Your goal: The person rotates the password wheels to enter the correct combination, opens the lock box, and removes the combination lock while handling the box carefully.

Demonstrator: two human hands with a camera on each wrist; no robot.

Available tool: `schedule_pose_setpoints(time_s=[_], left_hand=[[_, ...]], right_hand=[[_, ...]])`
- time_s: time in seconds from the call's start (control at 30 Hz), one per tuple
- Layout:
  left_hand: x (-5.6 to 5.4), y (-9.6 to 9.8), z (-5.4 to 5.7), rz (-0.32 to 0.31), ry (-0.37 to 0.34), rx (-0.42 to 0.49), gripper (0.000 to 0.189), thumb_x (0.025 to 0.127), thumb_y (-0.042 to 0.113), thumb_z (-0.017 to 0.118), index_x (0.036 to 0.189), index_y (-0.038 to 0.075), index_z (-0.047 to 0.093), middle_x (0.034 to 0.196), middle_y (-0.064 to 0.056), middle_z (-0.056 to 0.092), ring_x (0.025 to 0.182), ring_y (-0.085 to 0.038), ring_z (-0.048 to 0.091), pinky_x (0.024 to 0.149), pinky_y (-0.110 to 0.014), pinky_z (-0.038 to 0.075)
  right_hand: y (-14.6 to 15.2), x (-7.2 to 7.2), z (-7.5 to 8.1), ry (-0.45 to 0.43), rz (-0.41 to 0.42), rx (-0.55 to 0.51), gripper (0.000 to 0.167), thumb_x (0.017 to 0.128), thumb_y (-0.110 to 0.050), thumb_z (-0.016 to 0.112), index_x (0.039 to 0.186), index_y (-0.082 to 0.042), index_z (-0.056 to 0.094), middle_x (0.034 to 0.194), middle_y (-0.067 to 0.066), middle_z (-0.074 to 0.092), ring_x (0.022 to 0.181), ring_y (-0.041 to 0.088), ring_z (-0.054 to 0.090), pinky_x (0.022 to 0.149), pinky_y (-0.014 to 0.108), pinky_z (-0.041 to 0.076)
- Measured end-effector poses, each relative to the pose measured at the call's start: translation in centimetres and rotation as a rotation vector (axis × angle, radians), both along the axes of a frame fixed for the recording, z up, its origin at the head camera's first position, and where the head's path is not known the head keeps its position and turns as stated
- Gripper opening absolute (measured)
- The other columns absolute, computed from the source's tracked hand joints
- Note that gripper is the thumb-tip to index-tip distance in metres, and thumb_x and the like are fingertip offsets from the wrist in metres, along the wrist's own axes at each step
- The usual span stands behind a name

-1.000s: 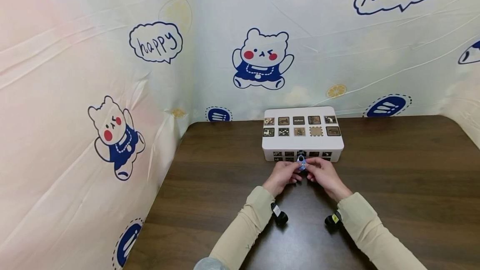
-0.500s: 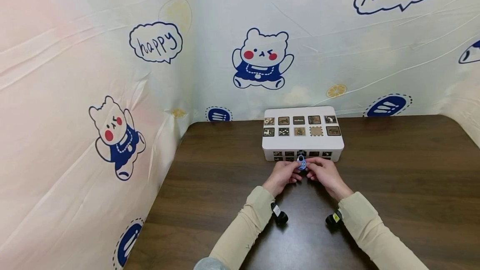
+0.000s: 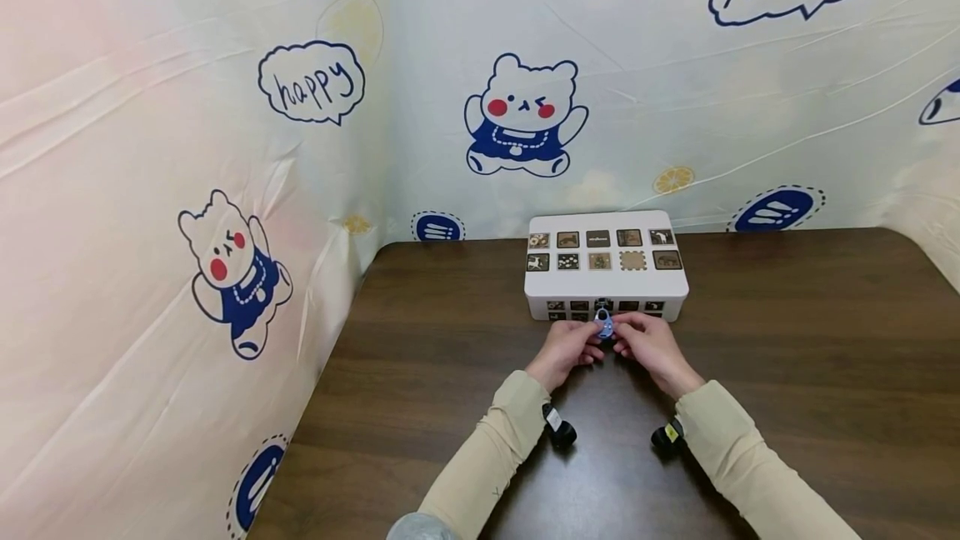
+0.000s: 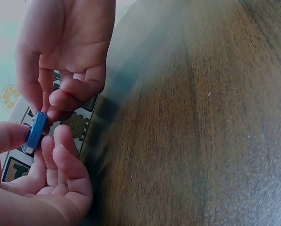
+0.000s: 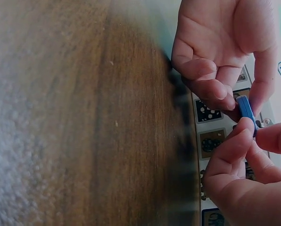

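The dark brown desk [image 3: 810,357] has wood grain and rounded far corners. Pale, creased cloth [image 3: 431,132] rises behind its far edge and along its left edge, pinkish at the left, bluish behind. Printed on it are navy-outlined bears [image 3: 519,140], "happy" speech bubbles [image 3: 312,82] and orange slices [image 3: 673,180]. A soft gleam [image 3: 566,494] lies on the desk's nearer part.

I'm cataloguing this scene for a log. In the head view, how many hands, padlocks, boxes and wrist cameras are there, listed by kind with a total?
Hands: 2 (left hand, right hand)
Padlocks: 1 (blue padlock)
Boxes: 1 (white box)
Wrist cameras: 2 (left wrist camera, right wrist camera)
Total: 6
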State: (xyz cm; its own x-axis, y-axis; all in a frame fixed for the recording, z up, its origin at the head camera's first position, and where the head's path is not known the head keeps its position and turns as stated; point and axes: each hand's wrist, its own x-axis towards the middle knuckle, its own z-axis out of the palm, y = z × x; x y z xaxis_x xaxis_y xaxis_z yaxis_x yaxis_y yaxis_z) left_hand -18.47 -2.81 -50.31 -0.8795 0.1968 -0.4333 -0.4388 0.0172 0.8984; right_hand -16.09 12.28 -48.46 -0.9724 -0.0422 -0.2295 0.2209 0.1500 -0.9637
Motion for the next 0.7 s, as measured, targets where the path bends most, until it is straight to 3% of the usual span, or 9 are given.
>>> schedule_pose_setpoints(time_s=[0.4,0.7], left_hand=[[0.00,0.12,-0.13,0.040,-0.017,0.028,0.022,0.091,0.017,0.061,0.093,-0.003,0.070,0.065,0.000,0.060,0.051,-0.006,0.058,0.048,-0.016,0.045],[0.04,0.26,0.00,0.029,-0.002,0.018,0.020,0.092,0.014,0.060,0.094,-0.003,0.070,0.067,0.000,0.060,0.053,-0.006,0.059,0.049,-0.015,0.045]], right_hand=[[0.04,-0.14,-0.29,0.016,-0.002,0.001,0.032,0.096,-0.006,0.049,0.120,0.013,0.056,0.078,0.002,0.061,0.063,0.003,0.057,0.058,0.017,0.050],[0.15,-0.15,-0.24,0.011,0.005,0.009,0.032,0.097,-0.007,0.049,0.121,0.012,0.056,0.080,0.003,0.061,0.064,0.003,0.057,0.059,0.018,0.050]])
